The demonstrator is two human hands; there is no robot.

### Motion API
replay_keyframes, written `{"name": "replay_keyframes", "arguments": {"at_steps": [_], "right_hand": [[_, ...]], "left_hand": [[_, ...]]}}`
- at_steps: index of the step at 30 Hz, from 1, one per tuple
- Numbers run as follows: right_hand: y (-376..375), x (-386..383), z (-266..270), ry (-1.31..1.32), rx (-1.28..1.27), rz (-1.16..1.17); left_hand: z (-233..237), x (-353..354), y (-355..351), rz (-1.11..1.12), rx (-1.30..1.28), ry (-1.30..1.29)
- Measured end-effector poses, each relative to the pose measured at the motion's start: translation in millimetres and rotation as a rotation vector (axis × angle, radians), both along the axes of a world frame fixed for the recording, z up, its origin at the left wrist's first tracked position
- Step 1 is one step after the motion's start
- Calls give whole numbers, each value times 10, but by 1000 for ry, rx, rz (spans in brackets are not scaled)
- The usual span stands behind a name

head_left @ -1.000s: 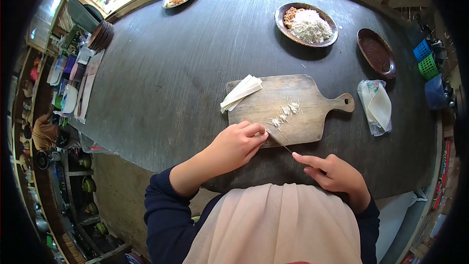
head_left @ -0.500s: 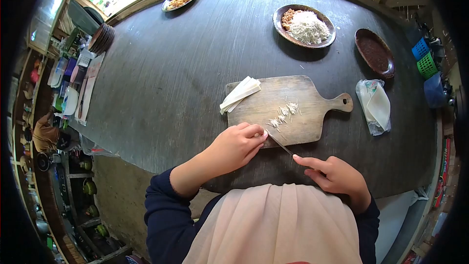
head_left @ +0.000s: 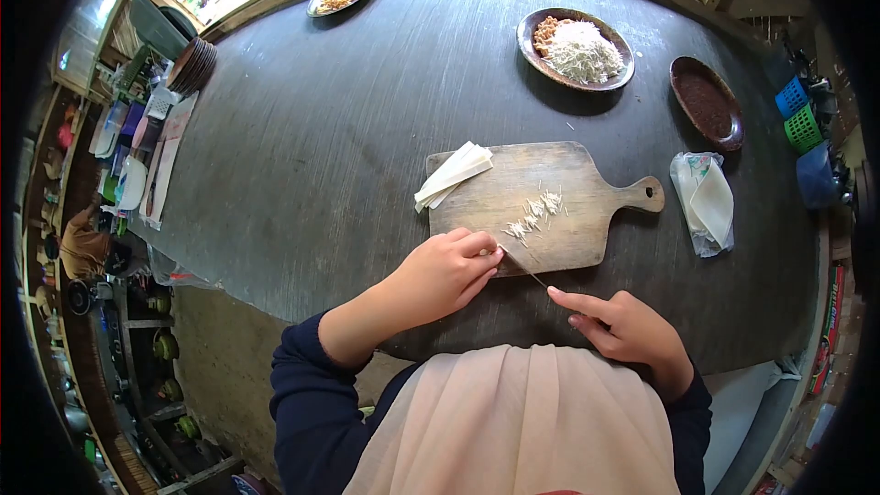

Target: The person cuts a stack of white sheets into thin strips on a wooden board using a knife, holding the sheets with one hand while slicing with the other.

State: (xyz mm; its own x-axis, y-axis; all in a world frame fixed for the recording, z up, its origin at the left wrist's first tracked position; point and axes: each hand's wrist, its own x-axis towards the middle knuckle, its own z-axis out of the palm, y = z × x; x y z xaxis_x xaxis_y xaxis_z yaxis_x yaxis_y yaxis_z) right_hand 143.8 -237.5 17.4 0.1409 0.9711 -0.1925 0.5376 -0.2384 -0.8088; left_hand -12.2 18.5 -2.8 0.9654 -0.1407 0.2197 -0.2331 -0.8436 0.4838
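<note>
My right hand (head_left: 623, 328) is closed around a knife (head_left: 527, 269), index finger stretched along its back. The blade slants up and left to the fingertips of my left hand (head_left: 451, 270). Those fingers are pinched together at the lower edge of a wooden cutting board (head_left: 582, 238), pressing on a bit of white strip mostly hidden under them. Thin white shreds (head_left: 536, 214) lie scattered on the board beyond the blade. A stack of flat white strips (head_left: 455, 174) rests across the board's upper left corner, partly overhanging it.
Beyond the board, a brown plate (head_left: 522, 48) holds white shreds and an orange-brown food. An oval brown dish (head_left: 710, 105) and a plastic packet with folded white sheets (head_left: 702, 202) are at the right. Another plate (head_left: 316, 9) of shredded food stands far left, near stacked brown plates (head_left: 192, 66).
The knife blade has shifted very slightly at my left fingertips and shows thinner. Both hands keep nearly the same place; the whole view has moved a little.
</note>
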Motion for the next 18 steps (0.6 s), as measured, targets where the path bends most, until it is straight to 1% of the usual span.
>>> {"name": "replay_keyframes", "arguments": {"at_steps": [5, 7, 13, 18], "right_hand": [[44, -63, -38, -26, 46, -28], [66, -55, -48, -17, 23, -14], [1, 16, 23, 59, -41, 11], [22, 0, 37, 51, -46, 2]], "left_hand": [[32, 3, -9, -9, -3, -9], [59, 0, -11, -8, 11, 33], [44, 5, -5, 10, -18, 45], [-9, 19, 25, 10, -52, 41]]}}
